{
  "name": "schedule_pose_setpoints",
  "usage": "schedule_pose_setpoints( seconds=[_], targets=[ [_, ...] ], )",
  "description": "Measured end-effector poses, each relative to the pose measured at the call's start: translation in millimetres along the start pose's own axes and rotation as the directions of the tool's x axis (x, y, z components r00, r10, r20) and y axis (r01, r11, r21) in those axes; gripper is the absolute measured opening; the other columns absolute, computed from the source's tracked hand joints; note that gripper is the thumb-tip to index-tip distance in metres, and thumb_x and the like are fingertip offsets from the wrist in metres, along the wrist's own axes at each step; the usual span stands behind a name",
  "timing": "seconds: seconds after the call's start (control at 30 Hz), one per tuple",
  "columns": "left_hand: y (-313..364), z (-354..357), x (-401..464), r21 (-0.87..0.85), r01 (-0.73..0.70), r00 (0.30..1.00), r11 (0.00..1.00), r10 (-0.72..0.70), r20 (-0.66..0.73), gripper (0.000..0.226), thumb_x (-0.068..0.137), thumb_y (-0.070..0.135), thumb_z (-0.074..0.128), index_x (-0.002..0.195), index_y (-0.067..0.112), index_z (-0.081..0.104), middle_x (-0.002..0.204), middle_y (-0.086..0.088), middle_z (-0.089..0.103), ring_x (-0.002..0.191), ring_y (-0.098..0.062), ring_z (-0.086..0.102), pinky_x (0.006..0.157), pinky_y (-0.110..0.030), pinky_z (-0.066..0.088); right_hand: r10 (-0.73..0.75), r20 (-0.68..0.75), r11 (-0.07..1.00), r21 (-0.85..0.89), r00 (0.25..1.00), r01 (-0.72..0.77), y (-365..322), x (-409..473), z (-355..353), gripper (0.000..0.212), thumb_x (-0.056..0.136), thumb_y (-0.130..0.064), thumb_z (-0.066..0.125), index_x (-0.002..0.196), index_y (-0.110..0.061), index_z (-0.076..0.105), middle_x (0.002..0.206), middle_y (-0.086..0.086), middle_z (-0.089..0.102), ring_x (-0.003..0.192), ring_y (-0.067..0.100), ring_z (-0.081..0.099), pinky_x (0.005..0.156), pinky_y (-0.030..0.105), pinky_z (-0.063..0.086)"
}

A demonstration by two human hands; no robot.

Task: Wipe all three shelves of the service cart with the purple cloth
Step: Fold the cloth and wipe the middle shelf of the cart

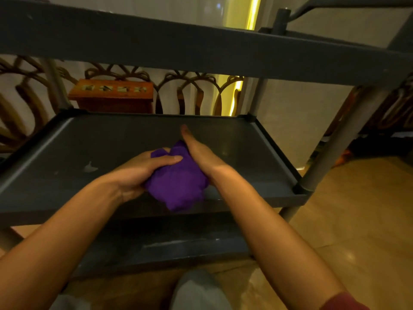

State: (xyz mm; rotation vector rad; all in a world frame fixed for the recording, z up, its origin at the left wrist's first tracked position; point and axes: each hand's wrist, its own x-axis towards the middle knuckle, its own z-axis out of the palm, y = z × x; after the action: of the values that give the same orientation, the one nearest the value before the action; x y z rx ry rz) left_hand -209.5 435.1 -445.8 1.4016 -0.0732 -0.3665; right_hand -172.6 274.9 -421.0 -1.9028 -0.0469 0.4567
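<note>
Purple cloth (pixel 178 182) bunched on middle shelf (pixel 257 153) of grey service cart (pixel 201 50), near front edge. L hand (pixel 143 168) curled round cloth, thumb on top. R hand (pixel 196 151) straight-fingered, flat against cloth's right side.

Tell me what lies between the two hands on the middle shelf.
In the head view, the bunched purple cloth lies between the left hand and right hand, over the middle shelf.
</note>
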Motion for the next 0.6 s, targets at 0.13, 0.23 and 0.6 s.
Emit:
schedule_pose_setpoints(
  seconds=[0.13, 0.23, 0.6],
  targets=[
    [-3, 14, -7, 0.203, -0.115, 0.947, 0.972, 0.169, -0.274, 0.012, 0.087, 0.026, 0.073, 0.099, 0.027, 0.074, 0.099, 0.0, 0.078, 0.094, -0.018, 0.073, 0.087, -0.035, 0.057, -0.234, -0.359, 0.965, -0.199, 0.904, 0.171, 14, -18, -10, 0.07, 0.085, -0.075, 0.046, 0.138, -0.031, 0.052, 0.139, 0.005, 0.057, 0.121, 0.027, 0.057, 0.101, 0.05, 0.049],
    [-7, 33, -8, 0.488, -0.182, 0.816, 0.853, 0.408, -0.409, 0.005, 0.092, 0.03, 0.068, 0.09, 0.034, 0.069, 0.084, 0.009, 0.073, 0.083, -0.004, 0.067, 0.074, -0.024, 0.05, -0.244, -0.254, 0.964, 0.038, 0.936, 0.262, 35, -37, 6, 0.07, 0.069, -0.079, 0.052, 0.126, -0.039, 0.057, 0.12, -0.005, 0.065, 0.108, 0.016, 0.063, 0.093, 0.04, 0.055],
    [-16, 44, -30, 0.598, -0.266, 0.902, 0.756, 0.414, -0.121, 0.053, 0.091, 0.023, 0.071, 0.139, 0.029, 0.052, 0.105, 0.012, 0.075, 0.107, 0.001, 0.067, 0.093, -0.024, 0.051, 0.056, -0.238, 0.799, 0.593, 0.97, 0.1, 57, -9, 5, 0.046, 0.09, -0.033, 0.07, 0.133, -0.033, 0.055, 0.117, 0.008, 0.07, 0.098, 0.027, 0.071, 0.082, 0.044, 0.062]
  ],
)
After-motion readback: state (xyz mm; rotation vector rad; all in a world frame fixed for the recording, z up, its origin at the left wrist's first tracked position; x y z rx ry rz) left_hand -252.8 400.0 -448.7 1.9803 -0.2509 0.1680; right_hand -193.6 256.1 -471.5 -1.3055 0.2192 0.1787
